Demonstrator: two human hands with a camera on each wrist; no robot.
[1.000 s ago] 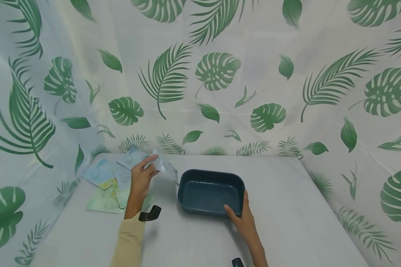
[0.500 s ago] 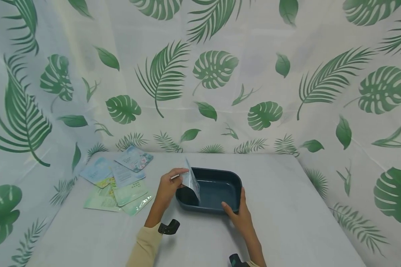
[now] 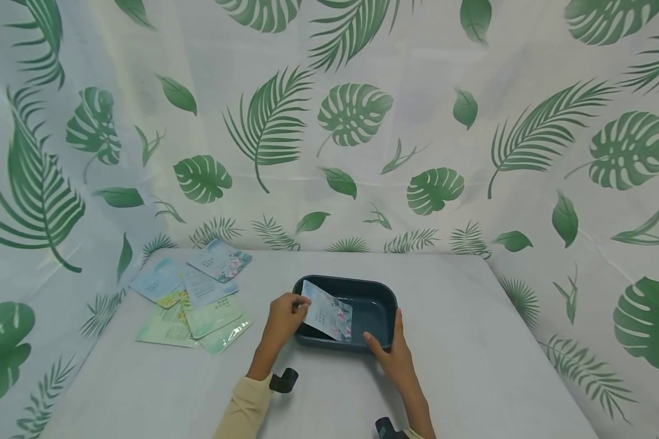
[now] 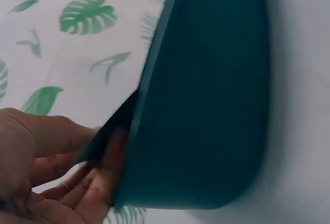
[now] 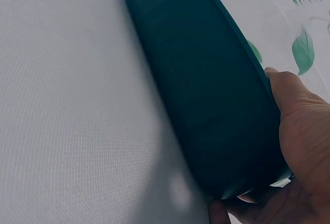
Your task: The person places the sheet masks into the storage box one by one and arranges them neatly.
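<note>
My left hand [image 3: 283, 317] pinches the upper left corner of a pale blue sheet mask packet [image 3: 326, 311] printed with pink flowers. The packet leans inside a dark teal rectangular basin [image 3: 372, 311], over its left half. In the left wrist view, thumb and fingers close on the packet's dark-looking corner [image 4: 111, 136] right at the basin's rim. My right hand [image 3: 396, 356] grips the basin's near right corner, thumb at the rim and fingers along the outer side. The right wrist view has this hand [image 5: 304, 136] against the basin wall [image 5: 201, 90].
Several more packets lie overlapped on the left of the white-covered table [image 3: 472, 366]: a flowered one [image 3: 219, 260], a blue one [image 3: 159, 281] and green ones [image 3: 167, 326] among them. A leaf-printed curtain [image 3: 362, 201] surrounds the table's back and sides.
My left hand has carried the packet rightward from beside the pile into the basin, where it has tipped from upright to slanting. My right hand keeps its grip on the basin.
</note>
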